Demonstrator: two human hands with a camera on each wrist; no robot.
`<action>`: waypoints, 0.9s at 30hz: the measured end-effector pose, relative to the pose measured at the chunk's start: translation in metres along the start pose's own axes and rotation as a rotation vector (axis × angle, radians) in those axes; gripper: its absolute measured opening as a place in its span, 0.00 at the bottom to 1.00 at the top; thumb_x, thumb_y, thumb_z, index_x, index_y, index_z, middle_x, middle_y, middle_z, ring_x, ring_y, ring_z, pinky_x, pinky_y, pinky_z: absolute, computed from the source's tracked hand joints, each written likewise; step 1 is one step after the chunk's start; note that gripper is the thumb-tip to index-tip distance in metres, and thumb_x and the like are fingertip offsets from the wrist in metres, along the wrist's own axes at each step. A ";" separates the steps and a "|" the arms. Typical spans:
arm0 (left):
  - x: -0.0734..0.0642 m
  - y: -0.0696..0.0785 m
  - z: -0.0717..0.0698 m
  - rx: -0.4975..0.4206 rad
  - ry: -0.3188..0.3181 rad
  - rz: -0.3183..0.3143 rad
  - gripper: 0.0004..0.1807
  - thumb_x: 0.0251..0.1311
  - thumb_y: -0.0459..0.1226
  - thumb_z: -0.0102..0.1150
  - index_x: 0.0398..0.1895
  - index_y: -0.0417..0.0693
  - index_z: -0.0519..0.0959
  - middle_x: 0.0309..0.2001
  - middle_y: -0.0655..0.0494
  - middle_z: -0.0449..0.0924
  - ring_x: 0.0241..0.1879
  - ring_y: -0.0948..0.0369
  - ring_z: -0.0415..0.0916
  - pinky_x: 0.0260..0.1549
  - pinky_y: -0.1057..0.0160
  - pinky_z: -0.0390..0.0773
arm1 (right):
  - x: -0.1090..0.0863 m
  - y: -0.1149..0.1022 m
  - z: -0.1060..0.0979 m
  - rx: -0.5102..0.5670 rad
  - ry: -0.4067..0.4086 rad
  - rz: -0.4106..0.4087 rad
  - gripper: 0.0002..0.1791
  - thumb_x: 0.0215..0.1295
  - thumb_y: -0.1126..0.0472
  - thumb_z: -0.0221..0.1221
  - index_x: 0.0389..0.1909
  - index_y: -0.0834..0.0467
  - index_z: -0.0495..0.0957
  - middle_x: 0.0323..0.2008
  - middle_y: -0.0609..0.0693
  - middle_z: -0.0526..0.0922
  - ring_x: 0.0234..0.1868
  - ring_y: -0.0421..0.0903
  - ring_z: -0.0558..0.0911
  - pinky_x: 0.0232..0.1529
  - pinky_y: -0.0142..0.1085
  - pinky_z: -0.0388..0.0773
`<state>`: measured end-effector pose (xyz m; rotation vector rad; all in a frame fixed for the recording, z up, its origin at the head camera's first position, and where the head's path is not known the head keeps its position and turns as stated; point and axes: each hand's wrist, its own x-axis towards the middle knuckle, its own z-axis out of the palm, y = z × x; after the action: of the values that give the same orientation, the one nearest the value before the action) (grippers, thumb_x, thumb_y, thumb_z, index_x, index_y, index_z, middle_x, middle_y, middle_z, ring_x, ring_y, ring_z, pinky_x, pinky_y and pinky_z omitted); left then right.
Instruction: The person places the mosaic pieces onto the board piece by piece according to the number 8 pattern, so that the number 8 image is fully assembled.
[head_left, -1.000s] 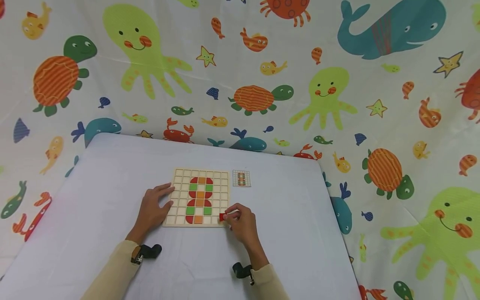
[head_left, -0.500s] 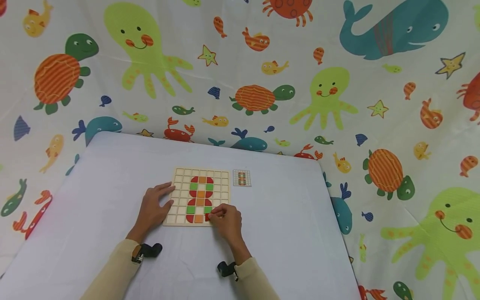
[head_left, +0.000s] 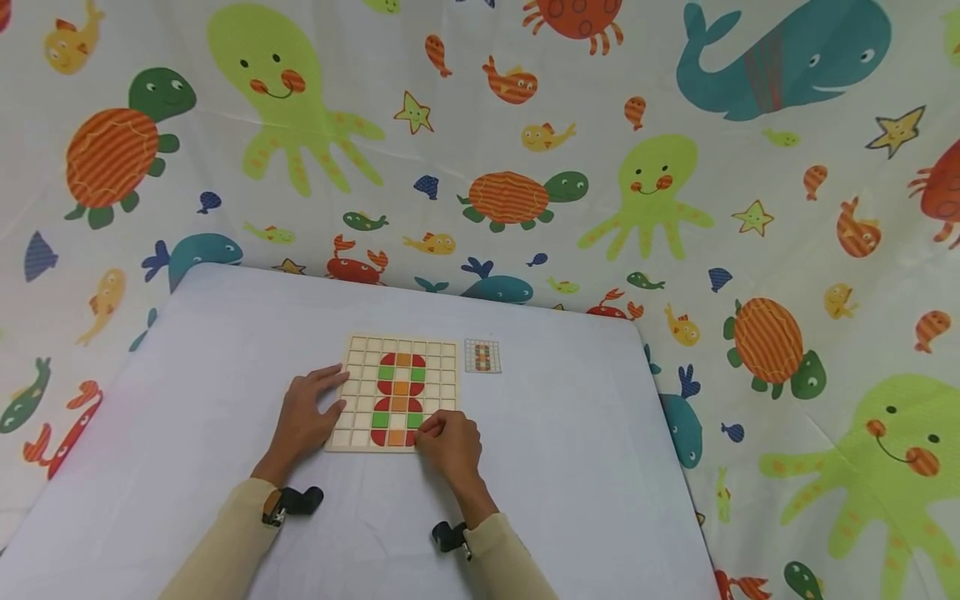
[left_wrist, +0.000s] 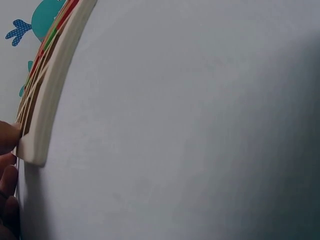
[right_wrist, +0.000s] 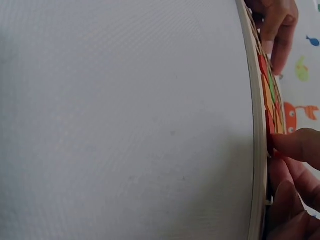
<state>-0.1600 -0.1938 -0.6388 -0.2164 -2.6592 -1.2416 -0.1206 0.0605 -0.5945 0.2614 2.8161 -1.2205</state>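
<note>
A square wooden grid board (head_left: pixel 362 392) lies on the white table, with red, green and orange tiles forming a figure-eight pattern in its cells. At the board's left edge, my left hand (head_left: pixel 303 417) rests with fingers and thumb extended, touching the rim. My right hand (head_left: pixel 453 446) is at the lower right of the pattern, its thumb and fingers pinching a red tile (head_left: pixel 410 437) that sits in a bottom-row cell. In the right wrist view the thumb (right_wrist: pixel 300 145) touches that red tile, while the other fingers are curled beside it.
A small pattern card (head_left: pixel 482 356) showing the same figure lies just right of the board. White cloth covers the table (head_left: pixel 570 433). Behind it hangs a curtain (head_left: pixel 480 125) printed with sea animals.
My right hand has moved left across the board, bringing the red tile from the right side to the pattern's bottom right cell, where it now lies flat. My left hand has stayed put.
</note>
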 end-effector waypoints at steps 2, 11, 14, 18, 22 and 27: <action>0.000 -0.001 0.001 0.002 0.001 0.002 0.26 0.62 0.27 0.66 0.66 0.39 0.81 0.71 0.37 0.76 0.59 0.42 0.71 0.55 0.42 0.66 | 0.000 0.000 -0.001 0.000 -0.004 -0.002 0.11 0.59 0.57 0.77 0.23 0.49 0.84 0.17 0.39 0.80 0.22 0.36 0.75 0.25 0.34 0.68; -0.001 -0.006 0.002 0.000 0.008 -0.001 0.25 0.64 0.28 0.66 0.66 0.38 0.81 0.71 0.37 0.77 0.58 0.42 0.71 0.54 0.43 0.67 | 0.000 0.006 -0.001 -0.011 -0.052 -0.023 0.08 0.62 0.52 0.76 0.27 0.47 0.87 0.21 0.37 0.81 0.27 0.36 0.76 0.29 0.32 0.70; 0.000 -0.007 0.002 -0.004 0.018 0.003 0.24 0.65 0.28 0.65 0.65 0.38 0.82 0.71 0.37 0.77 0.57 0.42 0.72 0.53 0.44 0.67 | 0.000 0.007 -0.003 -0.012 -0.068 -0.047 0.07 0.63 0.52 0.76 0.29 0.48 0.90 0.22 0.37 0.83 0.28 0.37 0.76 0.30 0.32 0.70; -0.001 -0.006 0.002 -0.014 0.029 0.010 0.22 0.67 0.29 0.64 0.64 0.37 0.82 0.70 0.37 0.78 0.57 0.42 0.72 0.52 0.45 0.66 | -0.001 0.009 -0.008 0.001 -0.084 -0.082 0.04 0.64 0.53 0.75 0.33 0.48 0.92 0.25 0.37 0.85 0.30 0.35 0.76 0.31 0.31 0.71; -0.001 -0.004 0.002 -0.043 0.026 -0.003 0.20 0.73 0.32 0.59 0.66 0.37 0.81 0.69 0.36 0.78 0.57 0.42 0.73 0.53 0.46 0.67 | -0.003 0.013 -0.017 0.019 -0.080 -0.112 0.03 0.67 0.55 0.72 0.38 0.48 0.93 0.26 0.37 0.86 0.29 0.33 0.76 0.30 0.29 0.72; -0.001 0.001 -0.005 -0.034 -0.011 -0.057 0.23 0.79 0.37 0.54 0.72 0.38 0.75 0.69 0.36 0.77 0.58 0.44 0.73 0.55 0.44 0.70 | 0.003 0.016 -0.042 -0.025 -0.032 -0.151 0.11 0.70 0.51 0.69 0.50 0.49 0.90 0.34 0.42 0.91 0.34 0.37 0.81 0.36 0.33 0.75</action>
<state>-0.1583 -0.1974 -0.6350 -0.1546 -2.6729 -1.3075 -0.1198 0.1021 -0.5775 0.0275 2.8663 -1.2041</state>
